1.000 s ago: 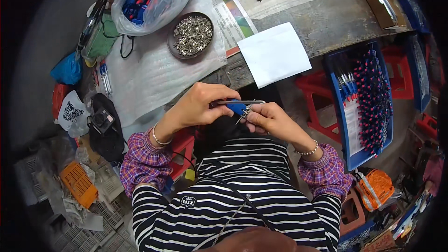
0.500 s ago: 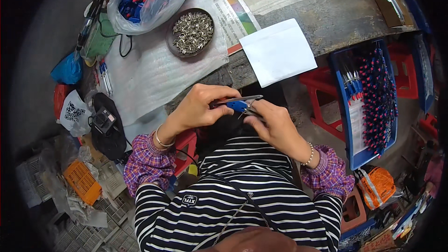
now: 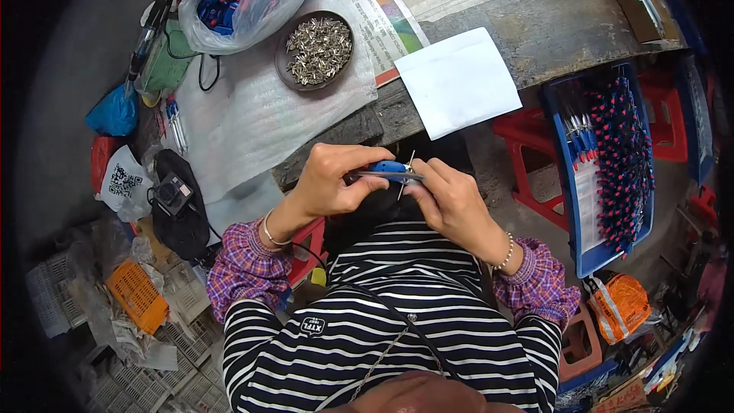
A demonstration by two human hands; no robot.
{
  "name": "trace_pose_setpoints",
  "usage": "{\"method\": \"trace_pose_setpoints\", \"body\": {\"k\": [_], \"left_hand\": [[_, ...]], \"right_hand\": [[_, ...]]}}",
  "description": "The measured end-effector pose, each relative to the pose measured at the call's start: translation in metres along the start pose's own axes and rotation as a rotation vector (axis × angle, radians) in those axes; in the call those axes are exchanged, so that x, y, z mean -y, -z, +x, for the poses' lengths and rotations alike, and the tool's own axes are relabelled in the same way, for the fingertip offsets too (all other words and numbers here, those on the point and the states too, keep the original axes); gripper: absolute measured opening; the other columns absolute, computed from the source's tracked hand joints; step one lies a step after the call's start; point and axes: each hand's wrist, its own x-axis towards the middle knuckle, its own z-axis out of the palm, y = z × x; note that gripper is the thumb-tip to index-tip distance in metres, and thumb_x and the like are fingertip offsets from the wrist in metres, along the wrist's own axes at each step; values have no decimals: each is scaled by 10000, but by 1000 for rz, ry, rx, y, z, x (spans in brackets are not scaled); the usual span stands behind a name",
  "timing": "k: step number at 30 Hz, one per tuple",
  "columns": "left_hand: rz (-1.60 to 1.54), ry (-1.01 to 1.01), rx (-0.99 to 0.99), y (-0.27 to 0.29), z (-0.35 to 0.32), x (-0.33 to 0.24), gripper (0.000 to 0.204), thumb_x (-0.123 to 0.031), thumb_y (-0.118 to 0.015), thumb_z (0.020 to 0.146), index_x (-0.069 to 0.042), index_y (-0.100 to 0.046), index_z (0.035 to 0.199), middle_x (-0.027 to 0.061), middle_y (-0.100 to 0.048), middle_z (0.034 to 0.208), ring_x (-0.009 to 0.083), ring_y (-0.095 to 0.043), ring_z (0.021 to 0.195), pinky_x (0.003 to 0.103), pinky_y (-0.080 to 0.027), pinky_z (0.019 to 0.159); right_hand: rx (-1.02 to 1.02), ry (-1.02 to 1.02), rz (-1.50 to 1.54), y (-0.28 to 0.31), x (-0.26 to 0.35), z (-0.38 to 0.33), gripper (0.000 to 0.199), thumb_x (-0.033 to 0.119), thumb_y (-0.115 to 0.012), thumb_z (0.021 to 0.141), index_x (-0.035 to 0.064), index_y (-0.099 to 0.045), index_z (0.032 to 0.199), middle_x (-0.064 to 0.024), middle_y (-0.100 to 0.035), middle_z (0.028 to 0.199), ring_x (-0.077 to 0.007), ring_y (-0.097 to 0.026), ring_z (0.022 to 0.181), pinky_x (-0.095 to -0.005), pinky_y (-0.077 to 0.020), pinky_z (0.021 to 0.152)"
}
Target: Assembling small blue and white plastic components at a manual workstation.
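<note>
Over my lap, in front of the table edge, I hold a small blue-handled metal tool [image 3: 390,167] between both hands. Its exact kind cannot be made out. My left hand [image 3: 336,180] is closed round its left end, thumb and fingers pinching the handle. At the other end, the fingers of my right hand [image 3: 451,197] pinch its metal part, where thin silvery pieces stick out crosswise. A flat metal strip lies along the near side of the handle. My fingers hide part of both ends.
On the table, a dark round bowl [image 3: 280,60] holds many small metal pins, beside a clear plastic bag [image 3: 264,30] of blue-and-red pieces. White paper [image 3: 457,82] lies at the table edge. At right, a blue tray [image 3: 585,263] of similar tools rests by a red stool [image 3: 527,160].
The tool has turned in my hands: the long metal strip that pointed right across its top now lies lower, along its near side. My hands stay nearly in place.
</note>
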Motion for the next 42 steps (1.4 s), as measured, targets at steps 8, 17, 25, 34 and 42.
{"method": "trace_pose_setpoints", "body": {"k": [8, 17, 25, 34, 42], "left_hand": [[-78, 104, 133, 7, -1, 1, 294, -90, -735, 645, -5, -670, 920, 114, -649, 697, 164, -615, 543, 252, -459, 508], [-57, 32, -49, -8, -11, 5, 288, -65, -726, 631, -5, -679, 909, 87, -643, 652, 135, -583, 502, 225, -427, 482], [-143, 129, 87, 7, -10, -1, 289, -50, -728, 634, -13, -683, 918, 57, -592, 588, 87, -480, 445, 223, -362, 448], [-110, 110, 95, 1, -13, 5, 277, -87, -734, 650, 1, -672, 906, 102, -643, 692, 152, -578, 526, 246, -424, 496], [-169, 126, 204, -1, -13, 8, 289, -95, -730, 661, 17, -665, 919, 117, -652, 712, 177, -625, 566, 254, -465, 519]], "right_hand": [[163, 40, 8, 12, -5, 1, 286, 47, -615, 781, -16, -514, 1042, -133, -487, 730, -305, -530, 596, -380, -418, 512], [76, 74, -44, 6, -6, 1, 264, 60, -613, 777, -15, -518, 1011, -129, -487, 724, -298, -538, 590, -378, -431, 514], [50, -31, 102, 5, -4, -11, 289, 30, -651, 746, -32, -562, 1015, -135, -501, 694, -283, -496, 513, -352, -373, 456], [68, -22, 62, 2, -7, -11, 277, 42, -647, 751, -38, -569, 1005, -142, -510, 695, -293, -506, 515, -359, -386, 458], [99, -22, 99, -4, -7, -13, 284, 41, -646, 746, -46, -566, 1005, -145, -515, 698, -303, -516, 525, -361, -396, 464]]}}
